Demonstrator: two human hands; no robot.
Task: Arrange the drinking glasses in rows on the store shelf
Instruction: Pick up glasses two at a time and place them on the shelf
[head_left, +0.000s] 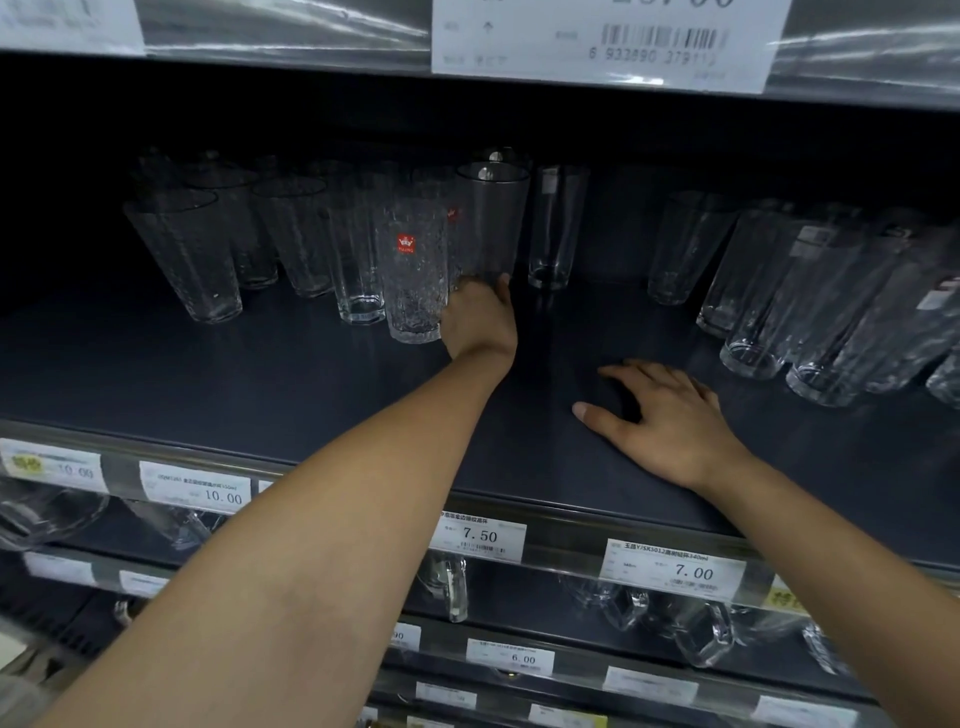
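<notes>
- Price labels (480, 535) ran along the rail at the near edge. The glassware on the lower shelves was too blurred for me to type.
- Right hand (665, 421) lay flat on the shelf (260, 374), fingers straight and spread, holding nothing.
- Left hand (480, 322) was deeper in, thumb and fingers clamped round the foot of the plain tall glass (491, 223). The glass was upright, mid-shelf. I couldn't tell if its base was lifted or resting.
- Stickered glass (415, 275) stood just left of it, touching or nearly. Narrow glass (556, 228) stood just beside it on the right.
- My call: with so low a grip the top could tip. I'd slide it rather than lift, keep it vertical, clear the stickered glass first, then line it up with a row.
- Left cluster (192, 254) sat in rough rows. Right cluster (779, 301) was motion-smeared and cut by the frame edge.
- Hidden: the left fingers on the far side of the glass. The back of the shelf was dark, so I couldn't count the rear glasses.
</notes>
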